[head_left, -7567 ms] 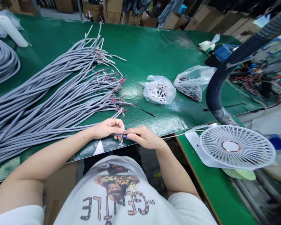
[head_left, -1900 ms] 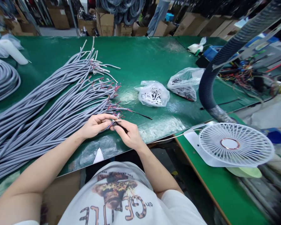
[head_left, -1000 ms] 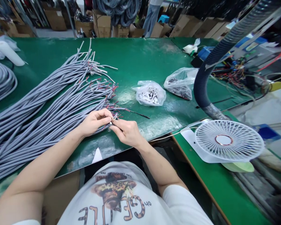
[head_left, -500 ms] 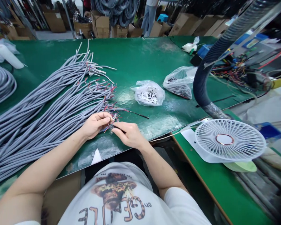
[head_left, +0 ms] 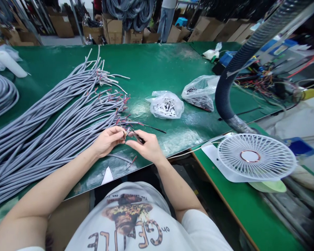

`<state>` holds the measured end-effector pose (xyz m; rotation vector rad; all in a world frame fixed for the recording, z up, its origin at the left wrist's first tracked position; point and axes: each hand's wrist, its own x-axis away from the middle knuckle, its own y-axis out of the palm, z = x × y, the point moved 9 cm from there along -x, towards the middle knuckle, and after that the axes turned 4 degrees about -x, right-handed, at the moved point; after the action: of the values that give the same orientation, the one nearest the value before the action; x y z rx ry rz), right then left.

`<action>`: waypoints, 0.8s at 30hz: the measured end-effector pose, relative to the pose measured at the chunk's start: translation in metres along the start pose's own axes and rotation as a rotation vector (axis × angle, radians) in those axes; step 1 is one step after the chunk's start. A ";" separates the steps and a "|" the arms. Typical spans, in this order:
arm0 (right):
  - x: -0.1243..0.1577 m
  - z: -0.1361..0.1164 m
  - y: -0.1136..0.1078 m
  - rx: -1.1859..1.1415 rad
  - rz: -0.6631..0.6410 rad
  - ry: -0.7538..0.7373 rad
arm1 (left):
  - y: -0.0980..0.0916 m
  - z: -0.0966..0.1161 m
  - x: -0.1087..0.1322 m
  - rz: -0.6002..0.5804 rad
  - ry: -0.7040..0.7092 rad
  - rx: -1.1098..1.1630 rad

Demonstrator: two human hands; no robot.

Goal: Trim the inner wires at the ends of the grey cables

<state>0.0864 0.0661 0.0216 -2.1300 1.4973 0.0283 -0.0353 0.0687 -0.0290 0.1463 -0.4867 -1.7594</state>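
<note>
Fingers pinched, my left hand [head_left: 109,140] is at the front edge of the cable ends; a small dark piece shows at its fingertips, too small to name. Facing it, my right hand [head_left: 146,143] is closed around a slim black hand tool [head_left: 140,138], its thin tip pointing toward the left fingertips. Grey cables [head_left: 75,115] lie in a long bundle on the left, their stripped ends showing red and white wires. One separate cable [head_left: 121,158] lies just below my left hand, its red wire ends toward the right.
On the green table [head_left: 146,62] lie a bag of small white and black parts [head_left: 167,104] and another clear bag [head_left: 200,92]. A black ribbed hose [head_left: 223,94] arches down at the right, near a white fan [head_left: 256,157]. A person [head_left: 167,19] stands beyond the table.
My right hand has turned, and more of the black tool shows. A cable with red wire ends now lies below my left hand, away from the other ends.
</note>
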 end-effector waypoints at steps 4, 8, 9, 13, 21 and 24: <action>-0.004 0.004 0.019 -0.163 0.010 0.085 | 0.000 -0.002 0.002 0.013 0.047 -0.030; -0.017 0.021 -0.016 -0.120 0.137 0.102 | -0.002 0.006 0.004 -0.016 0.076 -0.271; -0.022 0.031 -0.038 -0.066 0.218 0.106 | 0.000 0.009 0.005 -0.053 0.085 -0.399; -0.029 0.067 -0.139 0.206 0.634 0.122 | 0.017 0.004 0.015 -0.365 0.108 -0.950; 0.007 0.048 -0.077 0.053 0.156 0.081 | 0.037 -0.015 0.028 -0.607 0.359 -1.414; 0.021 0.029 -0.024 -0.045 -0.118 0.036 | 0.039 -0.018 0.029 -0.610 0.395 -1.507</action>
<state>0.1232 0.0665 0.0001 -2.2622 1.4002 -0.0192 -0.0013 0.0302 -0.0248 -0.4673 1.3188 -2.1571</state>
